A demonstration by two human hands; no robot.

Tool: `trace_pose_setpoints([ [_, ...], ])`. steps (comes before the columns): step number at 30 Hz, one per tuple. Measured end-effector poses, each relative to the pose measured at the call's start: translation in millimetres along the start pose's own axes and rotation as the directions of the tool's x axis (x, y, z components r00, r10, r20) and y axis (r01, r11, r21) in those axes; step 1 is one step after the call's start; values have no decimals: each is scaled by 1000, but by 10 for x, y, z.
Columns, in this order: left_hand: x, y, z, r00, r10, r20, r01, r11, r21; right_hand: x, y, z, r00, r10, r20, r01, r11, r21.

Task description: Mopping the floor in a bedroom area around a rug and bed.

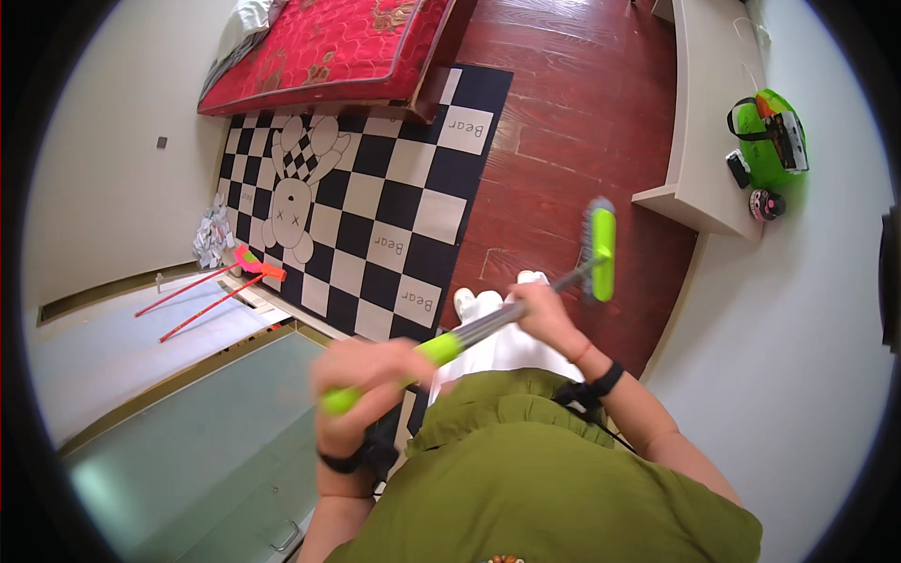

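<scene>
Both my hands grip a long-handled floor brush (603, 251) with a bright green head, greyish bristles and a grey pole. My left hand (366, 375) is wrapped round the green grip at the pole's upper end and looks blurred. Further down, my right hand (546, 315) closes on the grey shaft. The pole slants across my front, from lower left up to the head on the right. Below the head lies the dark red wooden floor (554, 141); whether the bristles touch it I cannot tell.
A black-and-white checked rug (375, 202) lies left of the floorboards, below a red mattress (328, 47). On the right, a pale cabinet (704, 122) carries a green bag (765, 141). Two red-handled tools (211, 305) and a glass door (197, 441) are at left.
</scene>
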State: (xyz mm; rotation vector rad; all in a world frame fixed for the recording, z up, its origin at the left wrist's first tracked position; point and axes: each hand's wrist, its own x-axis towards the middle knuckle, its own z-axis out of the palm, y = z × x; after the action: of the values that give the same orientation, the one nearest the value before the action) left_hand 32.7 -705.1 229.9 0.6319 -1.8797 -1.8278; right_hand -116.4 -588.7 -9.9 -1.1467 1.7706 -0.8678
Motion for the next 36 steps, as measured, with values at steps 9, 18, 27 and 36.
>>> trace_pose_setpoints([
  [9, 289, -1889, 582, 802, -215, 557, 266, 964, -11, -1077, 1827, 123, 883, 377, -279, -436, 880, -191],
  [18, -31, -1907, -134, 613, -281, 739, 270, 953, 139, -1127, 1613, 1138, 868, 403, -290, -449, 887, -111],
  [27, -521, -1825, -1428, 591, -212, 778, 172, 976, 135, -696, 841, 2177, 896, 374, -241, -422, 886, -192],
  [36, -560, -1297, -2744, 837, -9, 547, -2, 1000, 20, 507, -277, 2726, 964, 159, -212, -191, 972, -139],
])
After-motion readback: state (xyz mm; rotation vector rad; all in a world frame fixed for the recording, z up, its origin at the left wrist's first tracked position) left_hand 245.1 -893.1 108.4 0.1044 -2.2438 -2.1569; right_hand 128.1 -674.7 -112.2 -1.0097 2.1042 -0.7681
